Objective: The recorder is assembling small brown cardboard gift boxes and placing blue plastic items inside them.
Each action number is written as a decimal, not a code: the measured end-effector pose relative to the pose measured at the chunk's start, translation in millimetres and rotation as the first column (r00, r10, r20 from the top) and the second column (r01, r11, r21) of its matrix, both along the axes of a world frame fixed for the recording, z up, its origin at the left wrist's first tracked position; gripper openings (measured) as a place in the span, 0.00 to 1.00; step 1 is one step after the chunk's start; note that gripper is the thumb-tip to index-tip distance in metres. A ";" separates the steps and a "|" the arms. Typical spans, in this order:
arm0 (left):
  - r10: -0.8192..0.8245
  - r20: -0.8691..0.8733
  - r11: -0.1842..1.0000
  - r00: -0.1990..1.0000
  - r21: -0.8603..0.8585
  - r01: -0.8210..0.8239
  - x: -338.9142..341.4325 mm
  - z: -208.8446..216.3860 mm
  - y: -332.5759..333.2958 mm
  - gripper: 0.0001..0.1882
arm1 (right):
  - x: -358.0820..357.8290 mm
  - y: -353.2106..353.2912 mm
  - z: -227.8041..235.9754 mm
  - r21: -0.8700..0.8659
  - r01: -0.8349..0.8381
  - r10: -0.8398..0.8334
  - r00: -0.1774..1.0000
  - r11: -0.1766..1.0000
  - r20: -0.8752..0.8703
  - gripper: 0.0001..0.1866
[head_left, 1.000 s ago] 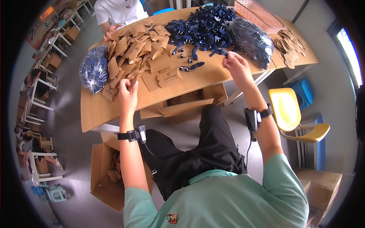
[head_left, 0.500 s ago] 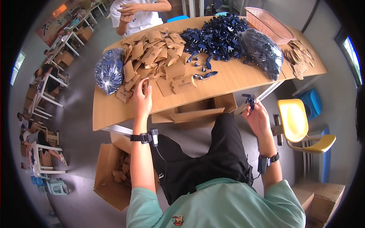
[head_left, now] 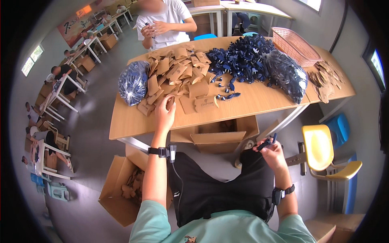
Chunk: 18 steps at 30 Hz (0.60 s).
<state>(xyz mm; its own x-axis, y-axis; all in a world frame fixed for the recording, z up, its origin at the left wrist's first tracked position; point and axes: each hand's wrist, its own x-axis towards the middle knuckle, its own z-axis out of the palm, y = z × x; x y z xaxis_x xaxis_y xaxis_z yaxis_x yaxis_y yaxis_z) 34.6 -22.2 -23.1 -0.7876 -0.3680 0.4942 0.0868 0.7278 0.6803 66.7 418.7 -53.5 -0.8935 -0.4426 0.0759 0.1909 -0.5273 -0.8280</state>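
Observation:
My left hand (head_left: 165, 114) is at the table's near edge, thumb and fingers curled around a brown cardboard pillow box (head_left: 170, 103), mostly hidden by the fingers. Beside it lies a heap of similar brown pillow boxes (head_left: 178, 72), with a flattened one (head_left: 206, 103) bearing dark print at the front. Over my right thigh, my right hand (head_left: 274, 155) pinches a small dark-blue strap-like piece (head_left: 266, 143) with a narrow upright end; its exact kind is unclear. Similar dark-blue pieces with pale tips form a pile (head_left: 245, 54) on the table, several lying loose in front of it.
Clear bags of dark-blue pieces (head_left: 133, 83) (head_left: 287, 77) flank the heaps. A pink basket (head_left: 298, 48) and flat brown pieces (head_left: 324, 79) sit at the right. Opposite, a person in white (head_left: 166, 24) handles something small. Cardboard boxes (head_left: 219, 141) (head_left: 111, 198) and a yellow chair (head_left: 318, 148) stand around me.
The view has tilted, so the table appears lower and farther right. My right hand has moved slightly nearer my thigh and turned the dark-blue piece. The left hand keeps its grip.

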 end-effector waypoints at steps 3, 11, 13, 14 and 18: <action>-0.007 -0.003 1.000 1.000 0.013 0.007 -4.5 -1.0 4.3 0.17 | -16.2 -6.2 -19.0 -0.065 -0.065 0.066 0.998 0.996 0.022 0.16; 0.062 0.049 0.998 0.997 0.028 -0.064 1.1 -4.1 1.8 0.18 | -48.5 -12.3 -80.4 -0.070 -0.071 0.079 0.991 0.995 0.113 0.16; 0.065 0.055 0.997 0.996 0.042 -0.067 -0.4 -1.9 4.6 0.18 | -50.2 -8.4 -90.9 -0.065 -0.039 0.047 0.989 0.997 0.137 0.15; 0.067 0.083 0.997 0.994 0.020 -0.069 -0.1 -0.8 6.1 0.19 | -51.4 -6.2 -99.0 -0.038 0.016 -0.009 0.988 0.999 0.157 0.13; 0.052 0.113 0.998 0.992 0.039 -0.057 1.4 1.4 7.3 0.20 | -52.0 1.7 -119.5 -0.002 0.164 -0.160 0.964 0.986 0.212 0.10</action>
